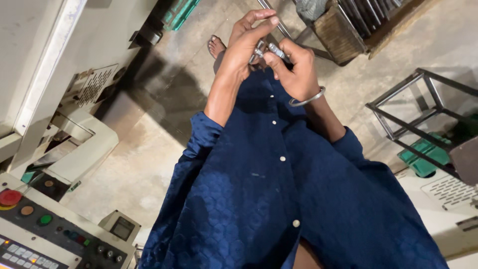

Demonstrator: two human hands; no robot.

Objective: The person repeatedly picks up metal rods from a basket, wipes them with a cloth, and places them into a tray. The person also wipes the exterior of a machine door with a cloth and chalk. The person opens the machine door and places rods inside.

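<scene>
You are standing over a stained concrete floor (149, 164) and holding both hands up in front of your dark blue buttoned shirt (279, 199), at the far middle of the view. Your left hand (244, 47) is curling its fingers around a small shiny metal part (259, 50), gripping it between thumb and fingertips. Your right hand (296, 69), wearing a thin silver metal bangle (308, 98) at the wrist, is pinching a short silvery cylindrical metal piece (277, 51) that is lying just beside the first part; the two pieces seem to be touching, though they are too small to tell for certain. Both pieces are sitting between your hands, well above the floor. Beyond your hands, your bare foot (215, 47) is showing on the concrete. At the near left, a grey machine control panel (55, 234) is carrying a round red push button (10, 197) and a small green button (45, 219). To the right, a dark open metal frame (418, 107) is standing over a green plastic tray (425, 154).
</scene>
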